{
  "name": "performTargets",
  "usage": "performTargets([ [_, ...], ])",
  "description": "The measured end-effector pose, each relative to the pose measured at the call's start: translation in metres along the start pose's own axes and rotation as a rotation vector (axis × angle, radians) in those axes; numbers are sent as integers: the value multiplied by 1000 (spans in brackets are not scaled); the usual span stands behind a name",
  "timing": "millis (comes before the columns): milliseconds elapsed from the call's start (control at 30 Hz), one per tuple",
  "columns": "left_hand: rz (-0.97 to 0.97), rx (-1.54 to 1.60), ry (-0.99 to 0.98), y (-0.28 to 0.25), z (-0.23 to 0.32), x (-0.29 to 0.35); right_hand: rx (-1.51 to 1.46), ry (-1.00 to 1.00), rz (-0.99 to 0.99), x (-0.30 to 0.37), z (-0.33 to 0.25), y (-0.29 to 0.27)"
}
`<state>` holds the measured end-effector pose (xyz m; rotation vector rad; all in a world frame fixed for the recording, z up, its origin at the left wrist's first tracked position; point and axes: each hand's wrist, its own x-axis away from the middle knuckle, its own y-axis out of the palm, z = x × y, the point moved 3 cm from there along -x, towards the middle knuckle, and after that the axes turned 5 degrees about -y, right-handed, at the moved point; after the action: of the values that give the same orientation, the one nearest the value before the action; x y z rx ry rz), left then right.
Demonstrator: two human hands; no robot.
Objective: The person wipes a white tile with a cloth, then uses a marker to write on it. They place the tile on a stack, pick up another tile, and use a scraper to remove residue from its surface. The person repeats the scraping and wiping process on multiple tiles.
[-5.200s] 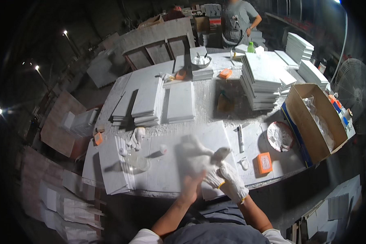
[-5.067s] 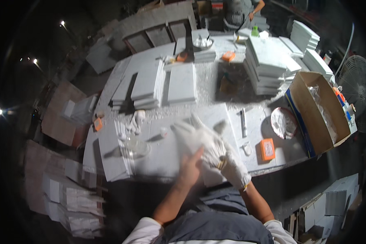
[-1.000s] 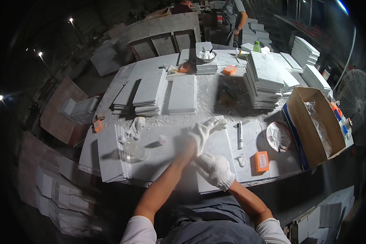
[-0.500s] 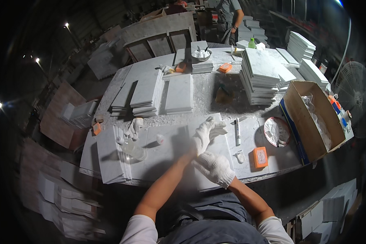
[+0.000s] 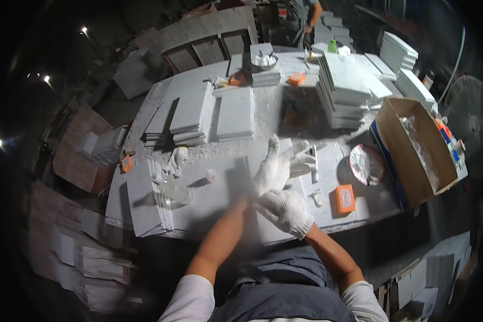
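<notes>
Both my hands wear white knit gloves over the white slab (image 5: 214,185) at the near edge of the dusty table (image 5: 268,110). My left hand (image 5: 282,162) is raised above the slab with its fingers spread wide, holding nothing. Just below it, my right hand (image 5: 287,210) is curled into a fist at the left wrist, gripping the cuff of the left glove. A grey pen-like tool (image 5: 314,163) lies on the slab just right of the left fingertips.
An orange block (image 5: 345,198), a foil-lined plate (image 5: 366,163) and an open cardboard box (image 5: 413,145) lie to the right. A clear jar (image 5: 172,189) and a spare glove (image 5: 176,159) sit left. Tile stacks (image 5: 343,91) crowd the back; another person (image 5: 300,16) stands beyond.
My left hand has lifted and spread its fingers further up over the slab, while the right hand has stayed closed at its wrist.
</notes>
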<state>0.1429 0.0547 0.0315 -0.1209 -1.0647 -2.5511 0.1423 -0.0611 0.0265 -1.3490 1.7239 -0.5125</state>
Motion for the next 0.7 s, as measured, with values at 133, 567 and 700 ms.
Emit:
performTargets([
  [133, 257, -22, 52, -23, 5, -2, 5, -18, 45, 4, -2, 0],
  [567, 151, -696, 268, -61, 2, 6, -266, -41, 66, 13, -15, 23],
  [700, 371, -2120, 370, -95, -1, -1, -386, 76, -53, 79, -5, 33],
])
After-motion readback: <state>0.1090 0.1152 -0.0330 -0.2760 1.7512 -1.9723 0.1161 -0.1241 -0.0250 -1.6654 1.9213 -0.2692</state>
